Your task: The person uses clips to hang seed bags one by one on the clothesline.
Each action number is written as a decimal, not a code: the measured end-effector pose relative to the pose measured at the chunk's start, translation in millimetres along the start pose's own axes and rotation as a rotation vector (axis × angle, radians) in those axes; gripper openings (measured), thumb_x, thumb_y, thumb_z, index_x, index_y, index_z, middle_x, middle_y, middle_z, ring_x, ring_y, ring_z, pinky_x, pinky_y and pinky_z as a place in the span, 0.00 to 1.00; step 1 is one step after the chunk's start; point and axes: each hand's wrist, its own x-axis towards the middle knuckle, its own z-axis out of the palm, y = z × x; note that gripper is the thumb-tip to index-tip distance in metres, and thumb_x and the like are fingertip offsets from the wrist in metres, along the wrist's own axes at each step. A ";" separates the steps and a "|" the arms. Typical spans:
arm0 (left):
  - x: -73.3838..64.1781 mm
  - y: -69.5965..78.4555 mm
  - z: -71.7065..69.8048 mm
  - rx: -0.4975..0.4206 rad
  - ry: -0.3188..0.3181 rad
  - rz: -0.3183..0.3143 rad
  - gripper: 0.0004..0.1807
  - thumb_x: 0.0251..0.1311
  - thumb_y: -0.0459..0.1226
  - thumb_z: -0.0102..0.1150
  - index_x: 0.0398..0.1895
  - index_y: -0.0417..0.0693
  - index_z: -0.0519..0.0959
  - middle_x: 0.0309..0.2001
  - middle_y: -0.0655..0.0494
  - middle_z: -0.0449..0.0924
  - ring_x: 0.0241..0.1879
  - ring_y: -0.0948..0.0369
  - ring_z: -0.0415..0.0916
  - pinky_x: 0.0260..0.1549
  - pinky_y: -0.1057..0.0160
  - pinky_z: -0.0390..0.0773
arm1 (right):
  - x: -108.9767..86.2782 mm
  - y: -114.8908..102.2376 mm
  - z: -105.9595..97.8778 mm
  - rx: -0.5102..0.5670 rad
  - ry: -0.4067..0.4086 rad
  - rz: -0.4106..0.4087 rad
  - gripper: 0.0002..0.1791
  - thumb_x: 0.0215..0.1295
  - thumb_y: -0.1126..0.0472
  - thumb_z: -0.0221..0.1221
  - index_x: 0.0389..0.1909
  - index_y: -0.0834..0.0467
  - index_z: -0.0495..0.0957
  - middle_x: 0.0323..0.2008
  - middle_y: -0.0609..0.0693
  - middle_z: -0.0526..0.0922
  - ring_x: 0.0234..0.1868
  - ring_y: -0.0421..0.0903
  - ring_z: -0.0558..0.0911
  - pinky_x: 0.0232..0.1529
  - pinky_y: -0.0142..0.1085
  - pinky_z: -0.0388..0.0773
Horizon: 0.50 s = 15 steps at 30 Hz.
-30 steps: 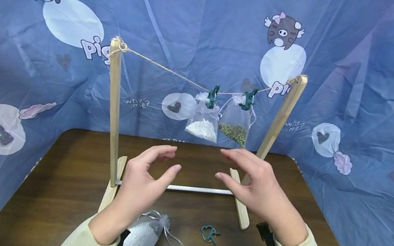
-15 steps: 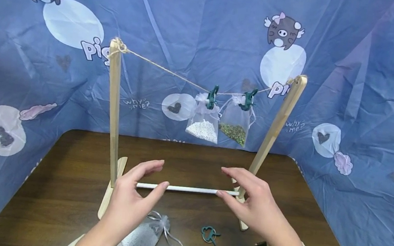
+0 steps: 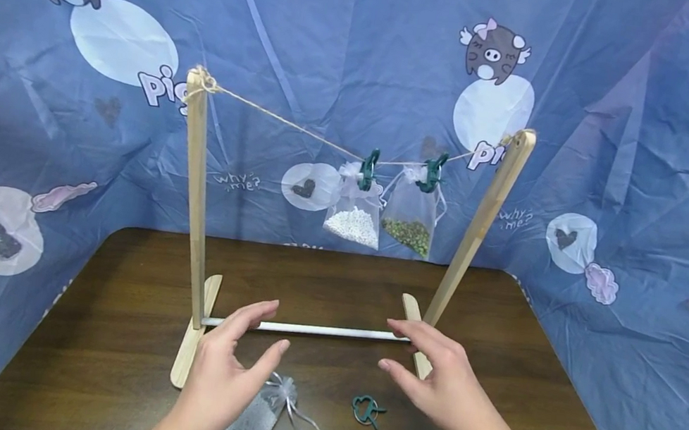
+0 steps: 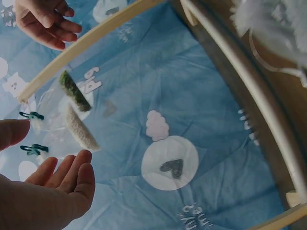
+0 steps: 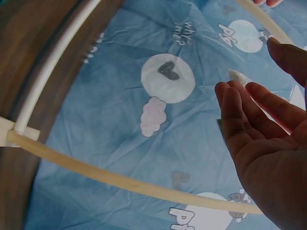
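My left hand (image 3: 224, 371) hovers over the table with fingers and thumb spread apart, holding nothing. Below it lies a sheer drawstring pouch (image 3: 253, 421) with white filling, partly hidden by that hand and forearm. Opposite, my right hand (image 3: 438, 371) is likewise relaxed and without anything in its grasp. On the table between the two hands rests a green spring clip (image 3: 367, 410). Two more sheer pouches hang from a twine line (image 3: 291, 124): one with white grains (image 3: 352, 224), one with green pellets (image 3: 408, 233). Green clips (image 3: 369, 169) pin them to the twine.
A wooden stand carries the twine, with a left post (image 3: 195, 198) and a right post (image 3: 476, 237). A white rod (image 3: 331, 331) joins its feet low over the brown table (image 3: 131, 354). Blue printed cloth (image 3: 351, 45) surrounds the table.
Both hands have come down from below the hanging pouches towards the near part of the table, the left one also shifting a little left. The pouches and the loose clip stay put.
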 end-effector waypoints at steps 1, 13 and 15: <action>-2.4 -1.1 0.8 0.002 0.005 0.002 0.28 0.50 0.27 0.77 0.57 0.47 0.84 0.51 0.54 0.89 0.50 0.55 0.87 0.54 0.80 0.74 | -2.3 0.7 0.6 -0.002 -0.001 0.007 0.30 0.55 0.65 0.77 0.61 0.55 0.82 0.52 0.47 0.89 0.48 0.45 0.88 0.47 0.21 0.80; -21.7 -6.4 7.4 0.030 -0.003 -0.079 0.27 0.49 0.28 0.78 0.55 0.49 0.85 0.47 0.55 0.91 0.47 0.55 0.87 0.52 0.77 0.77 | -22.7 7.5 8.5 -0.026 -0.001 0.027 0.29 0.53 0.64 0.78 0.58 0.58 0.83 0.49 0.46 0.89 0.48 0.44 0.89 0.52 0.18 0.77; -23.0 -7.5 8.3 0.037 -0.001 -0.074 0.26 0.49 0.28 0.78 0.55 0.49 0.85 0.47 0.56 0.91 0.46 0.55 0.88 0.52 0.76 0.78 | -25.8 8.3 10.5 -0.033 -0.009 0.039 0.29 0.53 0.64 0.78 0.58 0.57 0.83 0.50 0.46 0.89 0.49 0.45 0.89 0.52 0.21 0.80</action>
